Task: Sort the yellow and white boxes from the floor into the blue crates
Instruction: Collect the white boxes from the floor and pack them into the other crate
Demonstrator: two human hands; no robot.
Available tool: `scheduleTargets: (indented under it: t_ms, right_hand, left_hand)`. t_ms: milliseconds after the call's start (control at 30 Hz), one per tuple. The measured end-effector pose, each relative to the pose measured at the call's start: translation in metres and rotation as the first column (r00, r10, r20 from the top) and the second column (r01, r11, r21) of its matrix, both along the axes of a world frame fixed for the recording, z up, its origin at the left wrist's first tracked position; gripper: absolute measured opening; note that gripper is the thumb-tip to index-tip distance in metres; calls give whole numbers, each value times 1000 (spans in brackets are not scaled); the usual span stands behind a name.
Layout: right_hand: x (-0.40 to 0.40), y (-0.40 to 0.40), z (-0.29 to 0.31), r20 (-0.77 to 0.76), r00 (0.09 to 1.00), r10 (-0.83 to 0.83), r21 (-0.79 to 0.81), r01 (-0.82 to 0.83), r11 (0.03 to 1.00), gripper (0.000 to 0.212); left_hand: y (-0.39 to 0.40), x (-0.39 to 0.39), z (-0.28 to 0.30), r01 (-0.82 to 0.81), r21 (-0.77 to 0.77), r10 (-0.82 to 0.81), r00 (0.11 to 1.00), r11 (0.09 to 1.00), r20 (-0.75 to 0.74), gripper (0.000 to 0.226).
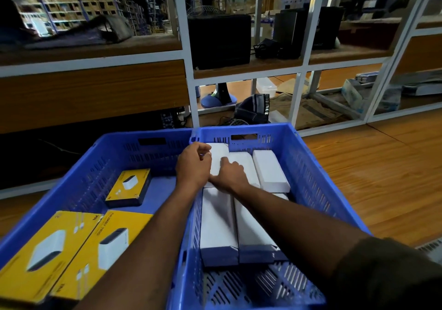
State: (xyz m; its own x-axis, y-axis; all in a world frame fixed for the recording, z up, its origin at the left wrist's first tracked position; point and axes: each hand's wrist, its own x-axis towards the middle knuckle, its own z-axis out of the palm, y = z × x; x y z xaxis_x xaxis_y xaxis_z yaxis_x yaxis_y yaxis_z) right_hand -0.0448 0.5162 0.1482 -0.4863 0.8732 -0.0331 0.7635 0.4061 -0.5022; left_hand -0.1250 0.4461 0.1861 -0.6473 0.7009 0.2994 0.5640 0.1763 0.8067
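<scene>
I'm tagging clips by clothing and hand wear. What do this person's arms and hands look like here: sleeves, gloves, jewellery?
Both hands are bare: no gloves, rings or watch show on the left hand or the right hand. Both forearms are uncovered. A dark olive-brown sleeve covers the right upper arm, ending around the elbow. The left arm leaves the picture before any sleeve appears. No markings are visible.

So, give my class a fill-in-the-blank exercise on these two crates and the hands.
1. The yellow boxes lie in the ____ crate.
2. Both hands, left and right, touch a ____ box.
3. That box lies in the right crate's ____ row.

Missing words: left; white; far
</scene>
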Motion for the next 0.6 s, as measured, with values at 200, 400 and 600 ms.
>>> scheduleTargets:
  t_ms: [200,400,600]
  right_hand:
    - [0,6,6,-2,1000,30,10,-30,999,73]
    - [5,-1,18,-103,992,-68,19,70,997,72]
    - [16,-4,27,-341,933,-118,-165,64,984,60]
  left_hand:
    - [1,3,0,27,-25,-28,999,999,-40,16]
    - [-1,3,0,29,-23,-30,999,999,-30,14]
    - [0,5,-1,33,-47,-37,995,998,-89,18]
